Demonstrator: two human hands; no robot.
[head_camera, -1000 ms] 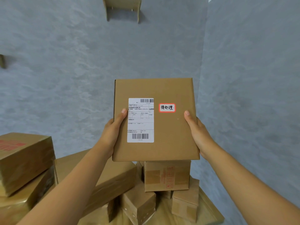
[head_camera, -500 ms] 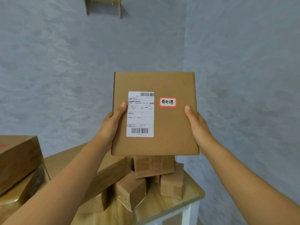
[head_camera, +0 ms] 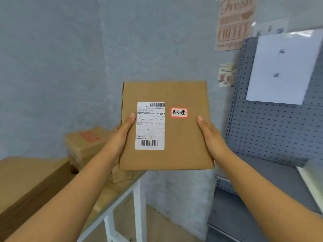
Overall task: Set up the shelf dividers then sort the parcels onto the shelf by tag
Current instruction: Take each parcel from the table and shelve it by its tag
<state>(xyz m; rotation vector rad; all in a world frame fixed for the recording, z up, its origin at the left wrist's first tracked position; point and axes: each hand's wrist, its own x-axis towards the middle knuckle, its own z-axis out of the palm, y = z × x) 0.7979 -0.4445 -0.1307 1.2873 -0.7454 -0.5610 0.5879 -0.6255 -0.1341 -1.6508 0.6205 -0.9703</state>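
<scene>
Since the earlier frame the view has swung right, so the table (head_camera: 122, 194) with its stacked boxes (head_camera: 83, 144) now sits at lower left and a grey pegboard shelf (head_camera: 272, 130) has come in at right. The parcel (head_camera: 181, 137) is held in the air between them, the left hand (head_camera: 120, 137) and right hand (head_camera: 211, 137) gripping its side edges, thumbs flat on the front, other fingers hidden behind. Its face is toward the camera, nearly square and slightly taller than wide, with the shipping label (head_camera: 150, 125) upright and the red-bordered tag (head_camera: 179, 112) just right of it.
</scene>
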